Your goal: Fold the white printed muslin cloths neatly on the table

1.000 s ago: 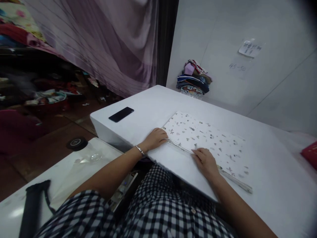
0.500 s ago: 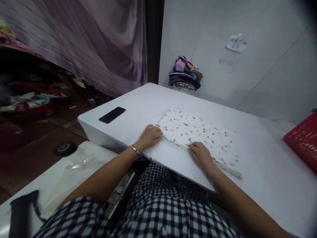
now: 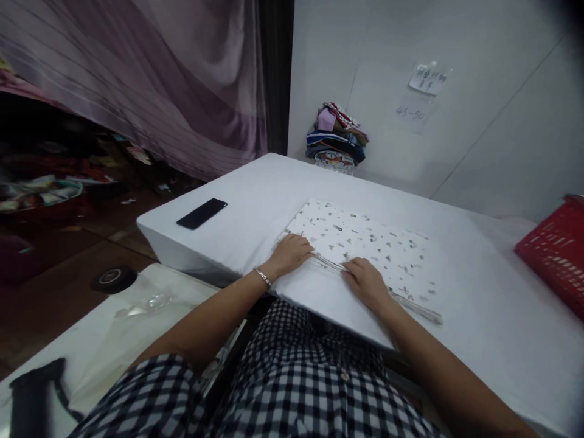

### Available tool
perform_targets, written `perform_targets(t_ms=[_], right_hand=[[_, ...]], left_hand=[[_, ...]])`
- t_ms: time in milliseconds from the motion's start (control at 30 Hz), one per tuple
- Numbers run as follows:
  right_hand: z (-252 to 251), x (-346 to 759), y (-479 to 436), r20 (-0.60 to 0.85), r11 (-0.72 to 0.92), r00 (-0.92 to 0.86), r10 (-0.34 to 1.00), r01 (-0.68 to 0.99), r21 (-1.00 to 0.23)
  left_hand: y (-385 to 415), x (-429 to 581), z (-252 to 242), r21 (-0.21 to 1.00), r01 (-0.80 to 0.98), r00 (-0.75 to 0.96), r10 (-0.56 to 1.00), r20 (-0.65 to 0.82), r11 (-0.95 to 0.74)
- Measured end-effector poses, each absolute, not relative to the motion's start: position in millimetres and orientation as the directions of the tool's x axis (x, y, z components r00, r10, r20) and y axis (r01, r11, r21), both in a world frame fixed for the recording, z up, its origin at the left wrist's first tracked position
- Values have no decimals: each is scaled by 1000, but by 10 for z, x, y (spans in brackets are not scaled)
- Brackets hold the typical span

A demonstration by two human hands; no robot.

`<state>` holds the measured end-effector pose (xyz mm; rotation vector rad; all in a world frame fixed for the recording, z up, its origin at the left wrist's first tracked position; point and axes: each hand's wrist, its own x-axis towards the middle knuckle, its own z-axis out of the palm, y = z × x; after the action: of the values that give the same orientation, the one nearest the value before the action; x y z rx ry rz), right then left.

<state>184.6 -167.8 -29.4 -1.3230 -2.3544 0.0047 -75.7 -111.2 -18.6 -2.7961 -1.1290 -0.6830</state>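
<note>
A folded white cloth (image 3: 365,243) with small printed motifs lies flat on the white-covered table (image 3: 255,194). Its layered near edge runs between my two hands. My left hand (image 3: 294,252) rests on the near left part of that edge, fingers bent over the layers. With thumb and fingers closed, my right hand (image 3: 365,281) grips the edge a little right of it. The fingertips of both hands are partly hidden against the fabric.
A black phone (image 3: 202,213) lies on the table's left side. Folded fabrics (image 3: 336,137) are stacked by the wall, and a red plastic basket (image 3: 554,252) stands at the right. Below left, a lower white surface (image 3: 150,340) holds a black roll (image 3: 114,278). A purple curtain (image 3: 205,91) hangs behind.
My left hand has slid right along the cloth's near edge, closer to my right hand. The right hand keeps about the same place on the edge. The view has shifted slightly.
</note>
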Motion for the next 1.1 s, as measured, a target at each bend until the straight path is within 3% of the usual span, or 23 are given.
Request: perform_targets(t_ms=[167, 467, 867, 1100], right_hand=[[-350, 1824, -1647, 444, 522, -425, 788, 845, -118], [-359, 1803, -1689, 374, 555, -505, 778, 832, -31], [-277, 2372, -1912, 355, 529, -482, 801, 847, -43], [-282, 2931, -2208, 406, 460, -422, 810, 888, 6]], left_hand=[[-1105, -745, -216, -41, 685, 675, 612, 411, -727], [-1155, -758, -279, -143, 690, 696, 596, 400, -710], [-1086, -783, -221, -10, 679, 686, 630, 366, -734], [-1084, -641, -193, -5, 646, 714, 601, 358, -764]])
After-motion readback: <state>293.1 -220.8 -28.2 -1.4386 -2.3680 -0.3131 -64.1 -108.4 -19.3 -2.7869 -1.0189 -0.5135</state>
